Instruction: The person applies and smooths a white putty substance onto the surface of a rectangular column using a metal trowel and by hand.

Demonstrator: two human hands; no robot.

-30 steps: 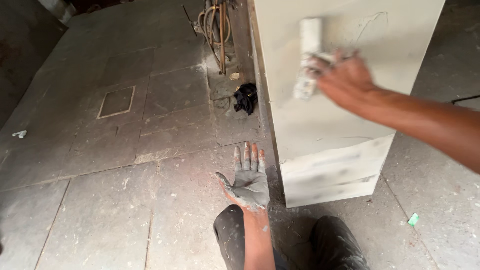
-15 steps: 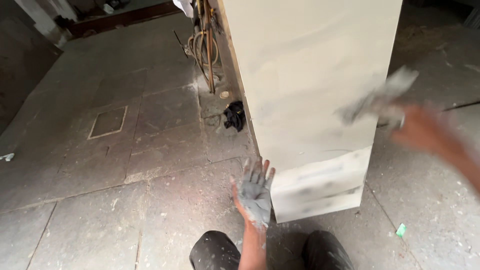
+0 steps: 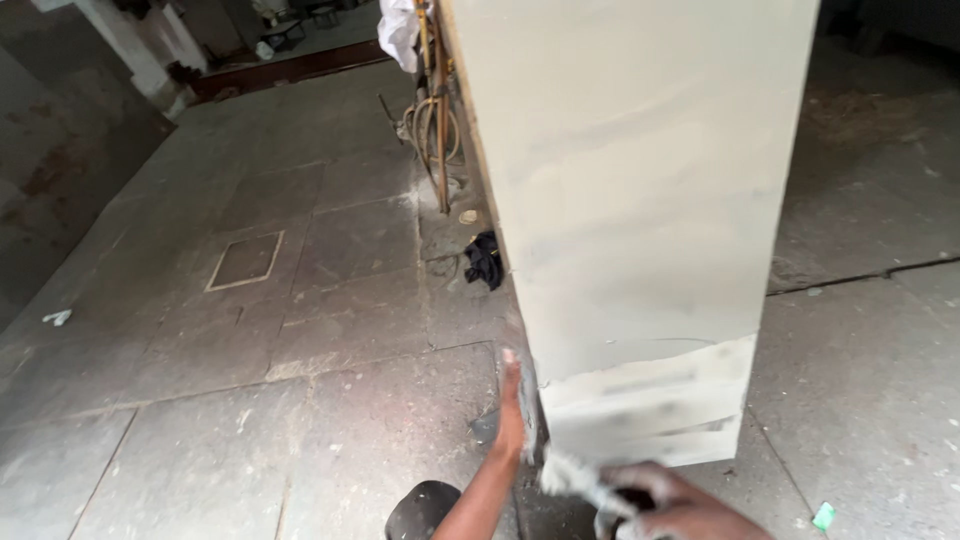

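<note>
A tall square pillar (image 3: 640,200) coated in pale putty stands right in front of me, with a whiter band near its base. My left hand (image 3: 512,408) is raised edge-on, fingers straight, resting against the pillar's lower left corner and holding nothing. At the bottom of the view my right hand (image 3: 672,506), dusted white, grips a putty-caked whitish block (image 3: 572,474) just below the pillar's base. Motion blurs the block and its exact shape is unclear.
A black rag (image 3: 485,260) lies on the stone-tile floor left of the pillar. Coiled hoses and rods (image 3: 435,125) lean behind it under a white cloth (image 3: 400,30). A square floor hatch (image 3: 246,260) lies further left, a green scrap (image 3: 823,516) at lower right, my dark knee (image 3: 425,510) below.
My right hand swept with the block from high on the pillar face down to its base. My left hand lifted off the floor, palm up before, to the pillar's corner.
</note>
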